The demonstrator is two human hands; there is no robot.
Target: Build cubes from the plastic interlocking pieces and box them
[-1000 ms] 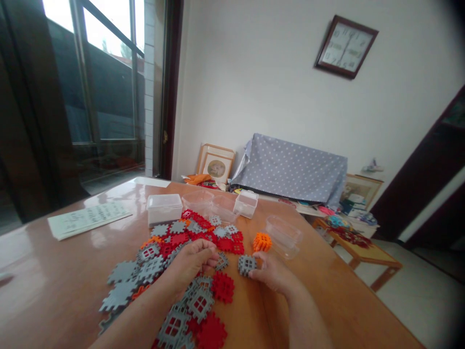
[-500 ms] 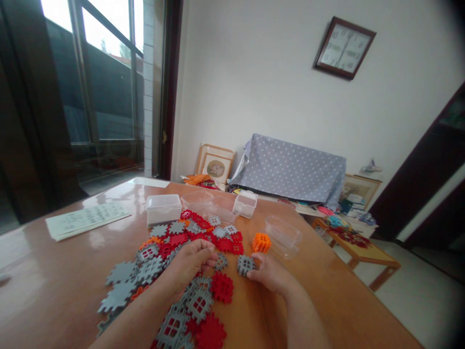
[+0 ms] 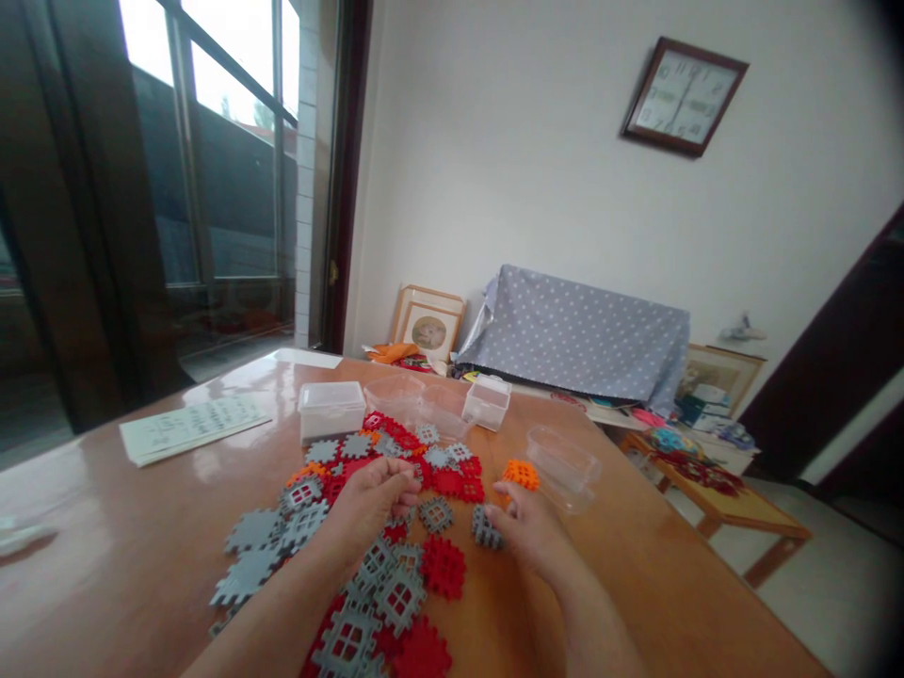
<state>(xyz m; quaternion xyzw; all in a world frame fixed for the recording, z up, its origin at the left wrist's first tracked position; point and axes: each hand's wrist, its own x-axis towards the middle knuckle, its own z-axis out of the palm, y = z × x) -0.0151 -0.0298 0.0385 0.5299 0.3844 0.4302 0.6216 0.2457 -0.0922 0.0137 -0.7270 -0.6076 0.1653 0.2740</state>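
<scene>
A heap of flat grey, red and orange interlocking tiles (image 3: 367, 527) covers the middle of the wooden table (image 3: 105, 565). My left hand (image 3: 371, 504) rests on the heap with its fingers curled; whether it holds a tile I cannot make out. A small grey tile (image 3: 436, 514) lies free just right of it. My right hand (image 3: 531, 529) pinches a small grey tile (image 3: 486, 527) tilted on its edge against the table. A small orange tile block (image 3: 521, 474) stands just beyond my right hand.
Several clear plastic boxes (image 3: 330, 410) stand behind the heap, and one clear tub (image 3: 563, 457) sits near the table's right edge. A printed sheet (image 3: 194, 427) lies at the left. A low wooden bench (image 3: 734, 499) with clutter stands beyond the right edge.
My left hand has let go of the small grey tile, which now lies flat on the table. My right hand has tipped its grey tile up on edge. The camera has shifted slightly.
</scene>
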